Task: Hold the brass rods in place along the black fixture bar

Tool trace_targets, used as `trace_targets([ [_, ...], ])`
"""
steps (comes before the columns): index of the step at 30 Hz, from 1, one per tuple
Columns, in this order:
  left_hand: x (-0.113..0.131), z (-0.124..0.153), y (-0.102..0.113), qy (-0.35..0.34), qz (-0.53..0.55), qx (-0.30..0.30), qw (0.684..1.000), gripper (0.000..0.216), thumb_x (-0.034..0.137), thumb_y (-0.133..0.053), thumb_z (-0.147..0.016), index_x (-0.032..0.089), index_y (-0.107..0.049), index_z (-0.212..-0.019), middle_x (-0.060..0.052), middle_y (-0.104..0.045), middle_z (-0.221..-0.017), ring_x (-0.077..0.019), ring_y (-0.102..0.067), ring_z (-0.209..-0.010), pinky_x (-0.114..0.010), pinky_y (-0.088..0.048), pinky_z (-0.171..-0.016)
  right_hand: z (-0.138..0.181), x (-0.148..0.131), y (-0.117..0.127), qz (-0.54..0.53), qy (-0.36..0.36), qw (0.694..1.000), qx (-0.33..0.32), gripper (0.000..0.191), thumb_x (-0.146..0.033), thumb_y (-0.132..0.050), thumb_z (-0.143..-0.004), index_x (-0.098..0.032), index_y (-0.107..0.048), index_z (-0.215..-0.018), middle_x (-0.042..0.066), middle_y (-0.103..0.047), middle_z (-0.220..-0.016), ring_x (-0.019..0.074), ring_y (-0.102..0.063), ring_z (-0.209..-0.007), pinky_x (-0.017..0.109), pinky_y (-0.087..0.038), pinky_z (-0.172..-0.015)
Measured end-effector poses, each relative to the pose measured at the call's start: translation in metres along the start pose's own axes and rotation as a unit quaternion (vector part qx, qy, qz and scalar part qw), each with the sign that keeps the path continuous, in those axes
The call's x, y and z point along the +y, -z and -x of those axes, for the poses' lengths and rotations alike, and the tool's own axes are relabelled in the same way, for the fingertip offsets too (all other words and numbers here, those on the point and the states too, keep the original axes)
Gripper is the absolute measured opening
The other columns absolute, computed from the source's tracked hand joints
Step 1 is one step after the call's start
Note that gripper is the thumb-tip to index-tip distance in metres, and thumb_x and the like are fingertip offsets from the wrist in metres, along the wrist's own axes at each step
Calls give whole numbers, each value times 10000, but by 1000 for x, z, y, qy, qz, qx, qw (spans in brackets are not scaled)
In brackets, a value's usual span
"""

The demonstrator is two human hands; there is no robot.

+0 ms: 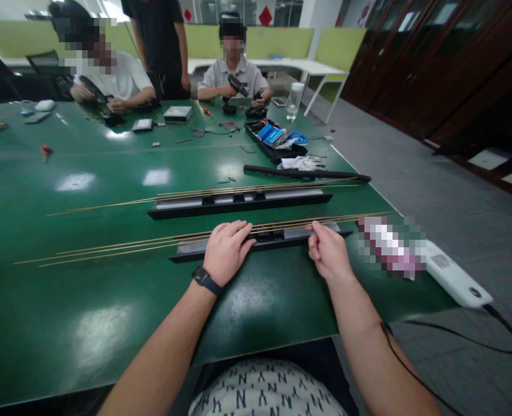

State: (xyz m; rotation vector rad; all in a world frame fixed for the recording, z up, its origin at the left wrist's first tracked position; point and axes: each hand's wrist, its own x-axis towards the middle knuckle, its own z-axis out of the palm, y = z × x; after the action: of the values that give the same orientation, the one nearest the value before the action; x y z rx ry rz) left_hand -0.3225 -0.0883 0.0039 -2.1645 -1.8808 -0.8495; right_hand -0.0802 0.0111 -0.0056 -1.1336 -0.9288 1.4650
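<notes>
A long black strip [281,241] with a pale inner face and black blocks at its middle lies in front of me. Several thin gold rods [121,246] run lengthwise over it and extend past its left end. My left hand [226,249], wearing a dark watch [206,279], lies across the strip and rods, fingers over the far side and thumb at the near side. Towards the strip's right end, my right hand [328,249] is closed, index finger and thumb pinched at a rod. Its other fingers are curled. The exact contact at the fingertips is hard to see.
A similar black strip [240,207] with gold rods lies beyond. Farther back are a black bar [307,173], gloves [302,163] and a black tray [277,155]. A white device [452,274] with a cable sits right. Two people work across the green table [108,315]; another stands behind.
</notes>
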Motion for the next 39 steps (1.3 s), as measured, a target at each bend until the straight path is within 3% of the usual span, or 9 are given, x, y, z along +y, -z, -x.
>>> trace_targets([
  [7, 0, 0, -1, 4, 4, -3, 1000, 322, 348, -628, -980, 215, -666, -1270, -94, -714, -1296, -255, -649, -1225, -460, -468, -1075, -3, -1, 3, -15, 15, 998, 60, 316, -458, -790, -796, -173, -654, -814, -56, -525, -467, 41, -333, -276, 154, -207, -265],
  [14, 0, 0, 0, 3, 6, 2, 1000, 311, 348, -620, -983, 225, -672, -1264, -93, -716, -1289, -257, -654, -1213, -458, -470, -1073, -3, -1, 4, -9, 14, 998, 62, 330, -474, -790, -798, -174, -653, -822, -56, -522, -468, 43, -330, -271, 155, -199, -264],
  [21, 0, -1, 0, 1, 3, 3, 1000, 309, 346, -625, -982, 212, -674, -1256, -89, -720, -1282, -253, -657, -1208, -453, -471, -1070, 3, 5, -6, 25, -28, 997, -64, 416, -536, -812, -768, -156, -678, -874, -36, -554, -465, 43, -320, -267, 156, -181, -278],
  [24, 0, 0, -1, 2, 0, 4, 1000, 315, 346, -629, -980, 210, -671, -1261, -89, -720, -1284, -251, -655, -1210, -455, -469, -1072, 6, 5, -9, 33, -24, 996, -77, 429, -542, -806, -774, -147, -690, -896, -31, -562, -467, 45, -325, -270, 157, -179, -280],
  [32, 0, 0, -2, 0, 1, 5, 1000, 314, 338, -638, -972, 222, -671, -1262, -90, -721, -1280, -254, -655, -1211, -453, -471, -1066, 5, 3, -8, 17, -25, 997, -66, 417, -522, -823, -758, -149, -682, -878, -37, -557, -472, 40, -317, -270, 155, -180, -281],
  [39, 0, -1, -2, -6, -4, 9, 1000, 310, 336, -641, -972, 216, -671, -1256, -89, -722, -1277, -253, -657, -1208, -445, -472, -1061, 0, 3, 0, -14, 5, 1000, -2, 354, -471, -822, -770, -159, -672, -843, -49, -542, -475, 35, -317, -269, 153, -202, -268],
])
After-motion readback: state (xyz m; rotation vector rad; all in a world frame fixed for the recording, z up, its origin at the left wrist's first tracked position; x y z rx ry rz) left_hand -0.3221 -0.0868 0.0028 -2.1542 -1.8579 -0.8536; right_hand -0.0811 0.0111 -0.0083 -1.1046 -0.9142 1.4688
